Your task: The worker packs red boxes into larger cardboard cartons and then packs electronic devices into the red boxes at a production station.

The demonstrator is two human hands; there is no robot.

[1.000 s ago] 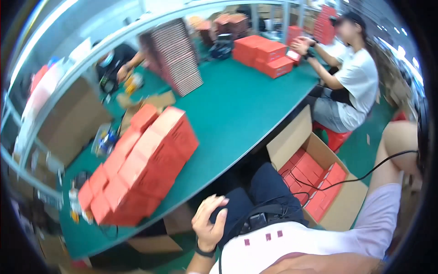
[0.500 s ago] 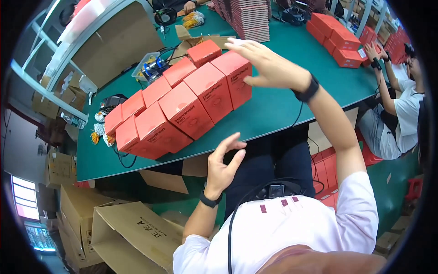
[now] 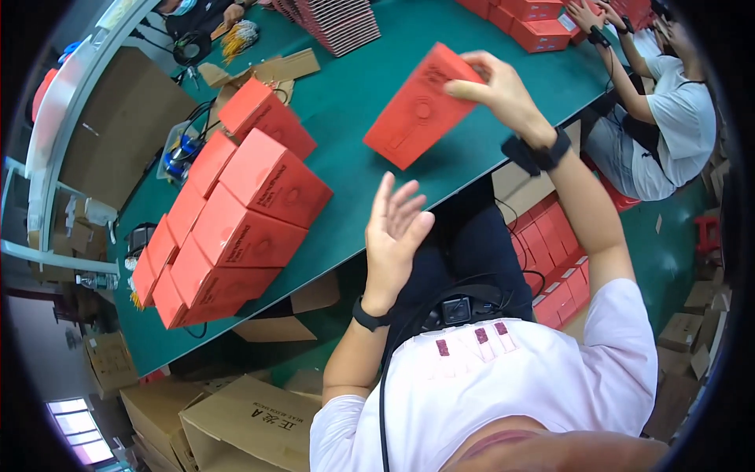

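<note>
My right hand (image 3: 503, 90) grips the upper right end of a red cardboard box (image 3: 425, 106), thumb across its front face. The box hangs tilted just over the green table, apart from the rest. Palm up with fingers spread, my left hand (image 3: 395, 236) is held below it at the table's front edge and holds nothing. To the left, several like red boxes (image 3: 250, 224) stand packed together in two rows, with printed front faces toward me. Whether the held box touches the table with its lower corner I cannot tell.
Stacked flat red cardboard (image 3: 334, 23) stands at the far side of the green table (image 3: 354, 86). A co-worker (image 3: 676, 102) handles red boxes at the right. Brown cartons (image 3: 236, 425) lie at lower left; more red boxes (image 3: 550, 236) sit below the table beside my legs.
My right hand has taken the rightmost box from the group and moved it away to the right. My left hand has risen and opened wider. The whole view has shifted and turned.
</note>
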